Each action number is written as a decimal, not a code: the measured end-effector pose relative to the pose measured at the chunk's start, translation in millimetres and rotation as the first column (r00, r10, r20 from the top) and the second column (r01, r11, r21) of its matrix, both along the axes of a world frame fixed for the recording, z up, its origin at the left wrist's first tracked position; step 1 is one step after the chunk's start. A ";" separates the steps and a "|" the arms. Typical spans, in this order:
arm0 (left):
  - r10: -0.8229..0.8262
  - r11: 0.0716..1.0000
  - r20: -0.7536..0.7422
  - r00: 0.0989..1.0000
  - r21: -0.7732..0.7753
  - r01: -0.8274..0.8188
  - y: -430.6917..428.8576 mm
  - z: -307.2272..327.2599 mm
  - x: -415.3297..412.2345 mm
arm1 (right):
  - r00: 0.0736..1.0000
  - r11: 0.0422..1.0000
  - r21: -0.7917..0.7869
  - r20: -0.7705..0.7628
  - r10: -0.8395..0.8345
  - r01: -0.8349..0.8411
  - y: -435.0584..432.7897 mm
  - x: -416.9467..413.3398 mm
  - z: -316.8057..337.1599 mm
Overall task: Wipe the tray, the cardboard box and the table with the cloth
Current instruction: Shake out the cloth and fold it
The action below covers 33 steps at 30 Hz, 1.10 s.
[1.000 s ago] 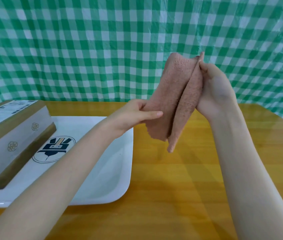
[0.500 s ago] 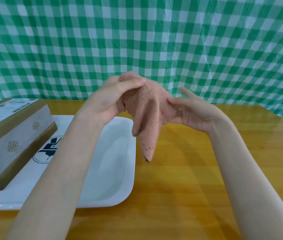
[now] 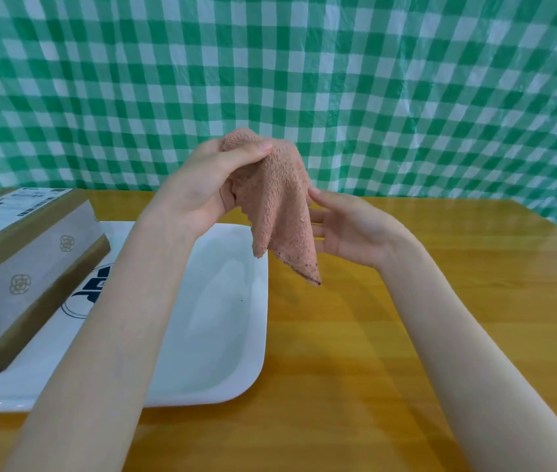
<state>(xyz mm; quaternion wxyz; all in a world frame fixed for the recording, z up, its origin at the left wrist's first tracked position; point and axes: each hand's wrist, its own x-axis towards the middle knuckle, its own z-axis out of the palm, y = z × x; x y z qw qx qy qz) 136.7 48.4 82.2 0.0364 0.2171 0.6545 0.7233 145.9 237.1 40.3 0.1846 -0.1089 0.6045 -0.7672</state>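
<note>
A pink-brown terry cloth (image 3: 280, 206) hangs in the air above the right edge of the white tray (image 3: 222, 335). My left hand (image 3: 209, 185) grips the cloth's top, thumb pinched over it. To the cloth's right, my right hand (image 3: 348, 226) has its fingers straight and its fingertips behind or against the hanging part. The cloth's lower corner carries dark specks. A cardboard box (image 3: 14, 260) with a white label lies on the left part of the tray. The wooden table (image 3: 440, 335) spreads out under everything.
A green-and-white checked sheet (image 3: 372, 80) hangs as a backdrop behind the table. The tray bears a dark blue logo (image 3: 82, 298), partly covered by my left forearm. The table's right corner shows at the far right.
The cloth passed from my right hand, which held it up high, to my left hand. My right hand let go, dropped and opened beside the cloth.
</note>
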 end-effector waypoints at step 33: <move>0.197 0.937 -0.232 0.953 -0.241 -0.253 -14.0 -6.2 -8.1 | 0.659 0.680 0.247 -0.603 -0.449 0.690 36.8 23.7 35.5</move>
